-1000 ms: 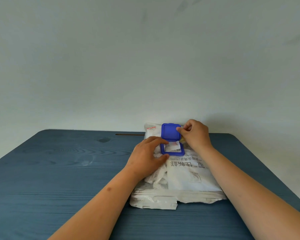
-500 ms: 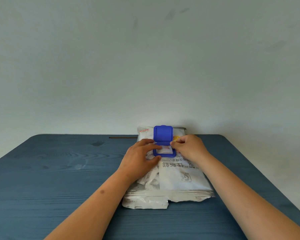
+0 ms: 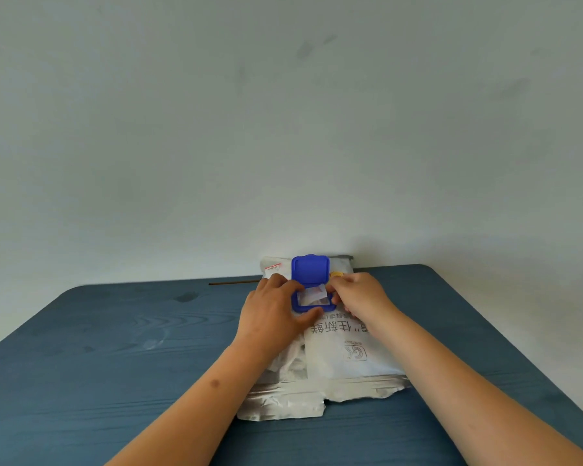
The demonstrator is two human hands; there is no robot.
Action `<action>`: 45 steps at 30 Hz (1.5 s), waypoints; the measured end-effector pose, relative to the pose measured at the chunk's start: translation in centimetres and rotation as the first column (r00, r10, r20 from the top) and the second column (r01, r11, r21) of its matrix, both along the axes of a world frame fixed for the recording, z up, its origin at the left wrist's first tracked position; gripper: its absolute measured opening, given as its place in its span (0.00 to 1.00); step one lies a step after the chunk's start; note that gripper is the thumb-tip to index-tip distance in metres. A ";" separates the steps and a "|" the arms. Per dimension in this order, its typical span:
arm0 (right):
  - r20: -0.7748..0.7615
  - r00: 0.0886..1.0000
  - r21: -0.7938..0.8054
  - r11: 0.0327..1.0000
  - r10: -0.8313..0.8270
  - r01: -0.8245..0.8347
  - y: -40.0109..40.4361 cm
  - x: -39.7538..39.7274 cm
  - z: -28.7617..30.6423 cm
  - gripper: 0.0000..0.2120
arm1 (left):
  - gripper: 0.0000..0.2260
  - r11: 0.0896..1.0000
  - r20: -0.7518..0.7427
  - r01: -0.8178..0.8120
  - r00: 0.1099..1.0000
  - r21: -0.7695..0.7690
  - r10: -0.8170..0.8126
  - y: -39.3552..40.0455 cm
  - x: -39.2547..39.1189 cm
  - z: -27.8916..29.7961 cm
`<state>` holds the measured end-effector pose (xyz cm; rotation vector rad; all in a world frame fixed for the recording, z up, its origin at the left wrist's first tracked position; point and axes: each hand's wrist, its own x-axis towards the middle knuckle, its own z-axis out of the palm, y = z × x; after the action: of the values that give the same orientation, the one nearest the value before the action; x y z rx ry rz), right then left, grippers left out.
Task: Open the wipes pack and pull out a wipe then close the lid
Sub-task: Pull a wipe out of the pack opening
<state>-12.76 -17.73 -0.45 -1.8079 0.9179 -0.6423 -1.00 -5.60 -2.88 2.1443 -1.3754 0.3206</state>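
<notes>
Wipes pack (image 3: 347,348) lying flat on the blue counter (image 3: 115,348), its blue lid (image 3: 310,269) raised upright. The left hand (image 3: 273,314) braces the opening's frame, fingers spread; the right hand (image 3: 360,295) has fingers pinched at the exposed wipe (image 3: 313,294), though whether they grip it cannot be told. Extraction step: next, a steady upward pull.

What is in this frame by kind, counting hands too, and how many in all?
Hands: 2, left hand and right hand
Wipes pack: 1, white wipes pack
Lid: 1, blue lid, flipped open
Wipe: 1, white wipe showing in the opening
Table: 1, blue table
Total: 6
</notes>
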 end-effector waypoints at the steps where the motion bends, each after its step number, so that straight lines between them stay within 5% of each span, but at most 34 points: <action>1: 0.002 1.000 -0.027 1.000 0.010 -0.010 0.0 0.0 -0.1 0.15 | 0.21 1.000 0.008 -0.025 1.000 0.002 0.025 -0.3 -0.3 0.1; 12: -0.042 0.994 -0.315 0.943 0.099 -0.108 0.5 0.4 -0.5 0.23 | 0.10 0.978 -0.099 -0.179 0.981 -0.104 0.169 -1.4 -1.4 1.2; 17: -0.036 0.994 -0.381 0.919 0.099 -0.105 0.7 0.3 -0.8 0.18 | 0.12 0.952 -0.309 -0.275 0.925 -0.137 0.223 -0.7 -0.5 2.1; 29: -0.057 0.995 -0.426 0.899 0.083 -0.100 0.2 0.4 -1.3 0.12 | 0.15 0.971 -0.622 -0.201 0.779 -0.129 0.078 1.1 2.6 0.4; 39: -0.102 0.992 -0.508 0.853 0.078 -0.119 -0.1 0.2 -1.6 0.03 | 0.12 0.968 -0.541 -0.205 0.835 -0.142 0.098 1.2 2.8 -1.1; 45: -0.295 0.946 -0.614 0.732 0.135 -0.296 -0.4 0.1 -0.7 0.06 | 0.12 0.968 -0.457 -0.220 0.878 -0.124 0.141 1.0 2.9 -1.5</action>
<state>-12.68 -18.17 -1.19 -2.6290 0.6403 -0.6553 1.85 -4.59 -4.39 2.0387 -0.8564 0.0083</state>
